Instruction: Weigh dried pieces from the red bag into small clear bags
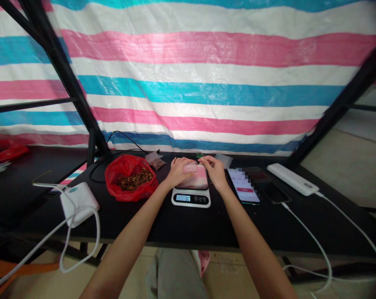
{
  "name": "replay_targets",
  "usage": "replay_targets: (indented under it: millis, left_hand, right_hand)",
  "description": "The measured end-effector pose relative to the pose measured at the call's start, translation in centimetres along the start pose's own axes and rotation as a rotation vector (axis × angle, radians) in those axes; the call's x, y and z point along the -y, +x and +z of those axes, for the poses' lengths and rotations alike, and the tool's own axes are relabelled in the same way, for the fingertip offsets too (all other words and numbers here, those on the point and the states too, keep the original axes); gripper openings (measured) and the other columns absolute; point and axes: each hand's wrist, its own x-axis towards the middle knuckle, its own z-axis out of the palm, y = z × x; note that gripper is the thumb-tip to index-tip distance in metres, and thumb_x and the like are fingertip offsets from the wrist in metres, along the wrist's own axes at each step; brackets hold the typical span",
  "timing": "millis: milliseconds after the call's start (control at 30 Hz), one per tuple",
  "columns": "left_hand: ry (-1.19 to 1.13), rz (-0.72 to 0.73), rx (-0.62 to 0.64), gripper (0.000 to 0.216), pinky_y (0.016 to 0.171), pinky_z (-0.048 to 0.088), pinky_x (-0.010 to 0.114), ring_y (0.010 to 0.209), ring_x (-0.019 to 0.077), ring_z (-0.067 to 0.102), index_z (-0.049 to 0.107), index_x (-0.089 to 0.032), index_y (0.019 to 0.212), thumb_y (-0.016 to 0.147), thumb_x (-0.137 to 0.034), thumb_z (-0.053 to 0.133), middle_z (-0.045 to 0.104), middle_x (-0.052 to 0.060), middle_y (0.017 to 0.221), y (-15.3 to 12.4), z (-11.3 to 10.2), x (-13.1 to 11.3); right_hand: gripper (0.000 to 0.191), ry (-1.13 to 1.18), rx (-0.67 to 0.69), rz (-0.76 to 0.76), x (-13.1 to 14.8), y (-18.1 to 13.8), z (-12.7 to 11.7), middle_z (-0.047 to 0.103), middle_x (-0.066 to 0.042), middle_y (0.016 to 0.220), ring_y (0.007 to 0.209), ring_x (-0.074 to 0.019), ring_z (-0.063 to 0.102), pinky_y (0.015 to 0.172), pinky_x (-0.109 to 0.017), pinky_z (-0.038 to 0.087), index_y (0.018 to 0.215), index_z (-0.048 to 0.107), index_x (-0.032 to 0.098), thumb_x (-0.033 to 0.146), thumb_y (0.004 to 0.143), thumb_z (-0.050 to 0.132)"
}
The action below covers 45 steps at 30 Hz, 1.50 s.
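Observation:
A small clear plastic bag (pixel 190 167) is held above the kitchen scale (pixel 191 199). My left hand (pixel 178 172) has its fingers closed around the left side of the bag. At its upper right edge my right hand (pixel 215 171) pinches with thumb and forefinger; the exact contact is too small to make out. The scale's lit display appears to read 0.0, and its shiny plate lies under my hands. To the left stands an open red plastic bag (pixel 113 182) with brown dried bits (pixel 133 180) inside. Behind it lies a small filled clear packet (pixel 157 161).
Right of the scale lie a lit phone (pixel 242 187), a dark phone (pixel 277 192) and a white power bank (pixel 292 178) with cables. A clear plastic piece (pixel 224 160) lies behind. A white box-shaped device (pixel 79 203) with looped cable sits left. Black frame bars slant at both sides.

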Motion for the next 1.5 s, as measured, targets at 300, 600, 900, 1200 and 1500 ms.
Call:
replay_targets:
  millis: [300,600,900,1200,1500]
  left_hand:
    - [-0.074,-0.059,0.013,0.065,0.104,0.007,0.063,0.115,0.0288,0.045,0.051,-0.029,0.119,0.061,-0.049,0.072,0.059,0.005,0.117,-0.1,0.7,0.1]
    - [-0.65,-0.164,-0.566,0.039,0.102,0.034,0.039,0.116,0.0188,0.05,0.043,-0.02,0.118,0.087,-0.043,0.04,0.055,0.011,0.12,0.8,-1.0,2.9]
    - [-0.845,-0.303,-0.604,0.029,0.092,0.041,0.032,0.099,0.0166,0.058,0.051,-0.019,0.099,0.084,-0.043,0.044,0.063,0.006,0.098,1.3,-1.4,3.5]
    - [-0.815,-0.257,-0.558,0.033,0.084,0.044,0.032,0.087,0.0152,0.06,0.043,-0.019,0.107,0.084,-0.044,0.042,0.064,0.005,0.09,1.0,0.1,2.9]
    - [-0.804,-0.198,-0.531,0.034,0.08,0.044,0.031,0.081,0.0146,0.06,0.041,-0.018,0.105,0.084,-0.044,0.044,0.064,0.005,0.083,0.5,1.0,2.3]
  right_hand:
    - [0.042,-0.531,0.143,0.06,-5.3,-5.7,-5.6,0.061,-0.011,0.104,0.096,-0.0259,0.058,0.088,-0.042,0.045,0.11,0.06,0.018,0.018,0.068,0.06]
    - [0.053,-0.833,0.156,-0.003,-5.1,-4.9,-1.9,0.047,-0.016,0.132,0.122,-0.0339,0.041,0.092,-0.05,0.04,0.129,0.046,0.02,0.026,0.078,0.058]
    - [0.032,-0.775,0.338,-0.102,-4.9,-6.1,-2.6,0.059,-0.012,0.12,0.111,-0.0235,0.055,0.094,-0.04,0.044,0.113,0.06,0.02,0.017,0.085,0.045]
    - [0.039,-0.787,0.343,-0.144,-2.4,-10.5,-5.3,0.062,-0.01,0.117,0.105,-0.0234,0.058,0.091,-0.039,0.048,0.113,0.063,0.02,0.011,0.085,0.038]
    - [0.044,-0.574,0.369,-0.102,-2.8,-5.2,-3.6,0.061,-0.011,0.119,0.11,-0.0221,0.057,0.095,-0.038,0.044,0.123,0.055,0.013,0.01,0.084,0.035]
